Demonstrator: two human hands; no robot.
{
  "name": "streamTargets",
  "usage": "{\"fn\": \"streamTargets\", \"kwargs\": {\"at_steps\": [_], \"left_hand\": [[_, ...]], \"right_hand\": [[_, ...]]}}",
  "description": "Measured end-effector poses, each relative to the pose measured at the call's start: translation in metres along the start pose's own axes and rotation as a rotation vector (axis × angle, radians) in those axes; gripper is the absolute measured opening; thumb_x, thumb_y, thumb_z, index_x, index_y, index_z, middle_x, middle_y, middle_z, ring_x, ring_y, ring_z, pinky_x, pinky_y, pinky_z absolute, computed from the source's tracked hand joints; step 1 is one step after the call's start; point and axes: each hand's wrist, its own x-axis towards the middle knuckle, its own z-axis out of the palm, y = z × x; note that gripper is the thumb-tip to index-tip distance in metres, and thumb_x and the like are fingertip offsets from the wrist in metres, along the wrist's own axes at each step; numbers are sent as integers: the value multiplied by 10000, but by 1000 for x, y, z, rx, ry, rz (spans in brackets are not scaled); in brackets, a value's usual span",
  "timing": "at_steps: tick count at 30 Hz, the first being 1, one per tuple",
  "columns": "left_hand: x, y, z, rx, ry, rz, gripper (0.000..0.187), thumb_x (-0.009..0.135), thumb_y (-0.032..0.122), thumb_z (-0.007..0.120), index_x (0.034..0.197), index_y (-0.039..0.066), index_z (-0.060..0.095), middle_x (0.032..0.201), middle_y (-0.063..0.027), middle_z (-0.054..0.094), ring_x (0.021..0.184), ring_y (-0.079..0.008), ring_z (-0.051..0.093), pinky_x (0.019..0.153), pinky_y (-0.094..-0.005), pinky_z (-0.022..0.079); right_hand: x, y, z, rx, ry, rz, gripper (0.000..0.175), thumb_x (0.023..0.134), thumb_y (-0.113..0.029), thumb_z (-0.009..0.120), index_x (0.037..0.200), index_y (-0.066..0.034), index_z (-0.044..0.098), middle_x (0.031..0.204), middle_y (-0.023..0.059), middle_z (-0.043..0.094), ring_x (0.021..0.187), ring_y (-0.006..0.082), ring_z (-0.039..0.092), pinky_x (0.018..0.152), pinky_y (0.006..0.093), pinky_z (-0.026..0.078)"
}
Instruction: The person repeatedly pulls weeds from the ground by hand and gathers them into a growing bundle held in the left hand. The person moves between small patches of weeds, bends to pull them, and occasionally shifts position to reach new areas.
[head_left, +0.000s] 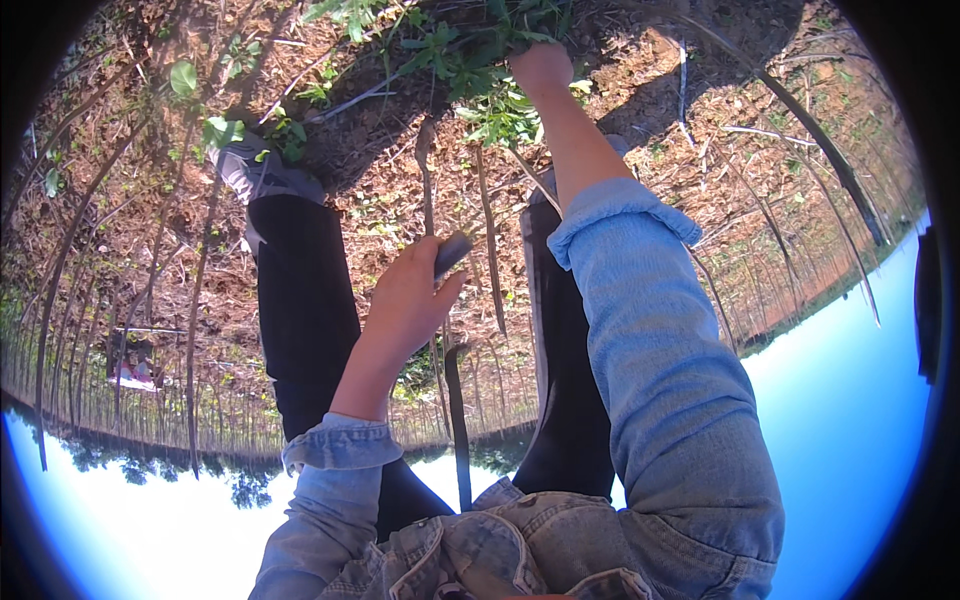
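My left hand (409, 296) is curled around a short, dark grey object (452, 253), possibly a tool handle. Its thumb lies apart from it, and the rest of the object is hidden. It hangs between my two black-clad legs, above litter-covered ground. At the top of the view my right hand (541, 69) reaches down to the base of a green leafy plant (457, 64), with fingers closed among its stems. Leaves and shade partly cover those fingers. Right below that hand grows a paler leafy clump (501, 116).
Thin bare stems (491, 247) stand between and around my legs. A thicker curved stem (806, 124) arches on the right. Small broad-leaved weeds (223, 131) grow by my left foot (259, 169). A small pink and white shape (136, 375), too small to identify, lies far behind.
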Motion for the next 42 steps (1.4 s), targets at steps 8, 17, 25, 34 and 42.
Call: {"fn": "streamTargets", "kwargs": {"at_steps": [8,17,25,34,42], "left_hand": [[1,1,2,-23,34,46,428,811,277,622,1127,5,529,988,-189,588,910,-338,581,801,-399,444],[1,0,0,-22,24,38,437,810,278,623,1137,5,524,978,-185,585,902,-334,580,795,-402,445],[-2,-7,2,-21,53,21,419,810,275,619,1118,6,528,971,-189,584,904,-336,576,795,-402,441],[-4,-7,0,-35,38,40,399,822,249,607,1130,18,506,998,-193,574,919,-358,577,822,-444,448],[-4,-4,-1,-42,11,16,399,825,248,602,1135,17,502,1015,-199,570,937,-359,571,831,-441,446]], "right_hand": [[53,47,16,729,-234,157,372,856,-243,550,1141,-5,567,911,142,652,776,257,631,707,366,515],[57,32,27,511,-158,108,576,781,-456,606,1162,-24,577,1081,200,622,975,340,605,823,424,482],[19,-3,-6,209,-112,100,613,750,-488,641,1146,-23,592,1156,193,597,1072,349,574,909,437,451],[34,-1,-3,299,-282,83,537,766,-444,653,1027,25,626,969,212,640,854,312,640,724,399,512],[37,11,14,542,-221,-7,427,868,-348,563,1026,45,615,957,212,638,817,326,611,731,410,486]]}}
